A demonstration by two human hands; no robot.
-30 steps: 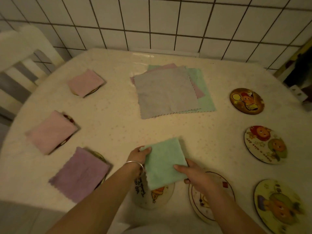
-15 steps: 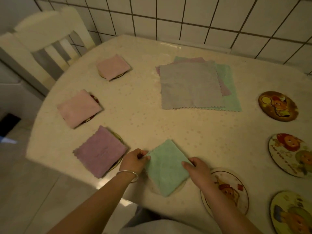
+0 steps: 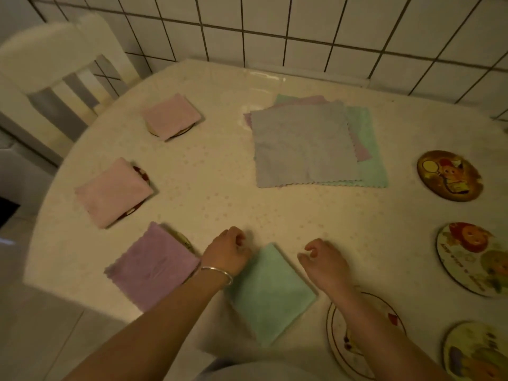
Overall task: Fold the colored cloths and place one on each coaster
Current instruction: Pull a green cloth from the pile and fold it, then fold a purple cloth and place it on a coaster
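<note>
A folded green cloth (image 3: pixel 270 294) lies at the table's near edge and hides the coaster under it. My left hand (image 3: pixel 228 253) hovers at its upper left corner, fingers curled, holding nothing. My right hand (image 3: pixel 324 264) is just right of the cloth, fingers loosely apart and empty. A stack of unfolded cloths (image 3: pixel 305 145), grey on top, lies at the back middle. Folded cloths cover coasters on the left: purple (image 3: pixel 154 266), pink (image 3: pixel 114 192), pink (image 3: pixel 171 116). Bare coasters lie under my right forearm (image 3: pixel 338 342) and at the right (image 3: pixel 449 176), (image 3: pixel 472 258), (image 3: pixel 475 350).
The round table (image 3: pixel 220 193) stands against a white tiled wall (image 3: pixel 275 28). A white chair (image 3: pixel 55 78) is at the far left. The floor (image 3: pixel 41 339) shows past the table's near-left edge.
Both hands have let go of the green cloth, which now rests on the near coaster. My hands have drawn slightly away from its corners. The view shifted left and down.
</note>
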